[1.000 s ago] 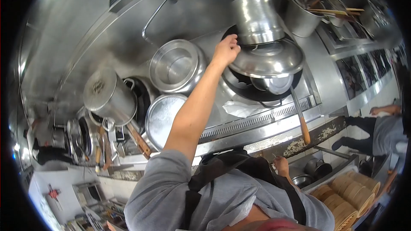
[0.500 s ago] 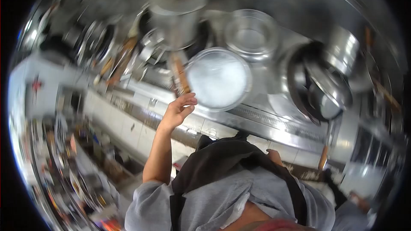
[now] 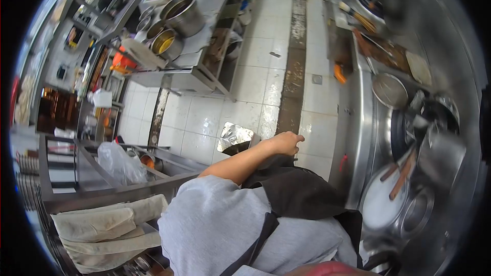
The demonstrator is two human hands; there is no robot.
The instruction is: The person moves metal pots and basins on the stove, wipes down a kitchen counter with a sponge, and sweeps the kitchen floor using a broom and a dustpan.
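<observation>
My left hand point(image 3: 287, 143) hangs in front of my dark apron point(image 3: 302, 189), above the tiled floor. Its fingers are loosely bent, a fingertip pointing right, and I see nothing in them. A shiny square metal container point(image 3: 236, 137) stands on the floor just left of the wrist. My right hand is out of view. On the steel stove counter to my right lies a round basin with a white surface point(image 3: 383, 202), wooden handles point(image 3: 404, 174) reaching over it. A round mesh strainer point(image 3: 389, 91) rests further along that counter.
A steel table point(image 3: 192, 74) with a large pot point(image 3: 183, 15) and smaller pans stands ahead left. A low rack point(image 3: 66, 189) with folded cloths point(image 3: 107, 230) and a plastic bag point(image 3: 120, 162) is at my left. A dark drain channel point(image 3: 292, 82) runs along the aisle floor.
My view has swung left from the stove to the aisle, so the stove now lies on my right. My left hand has moved away from the white-surfaced basin and wooden handle.
</observation>
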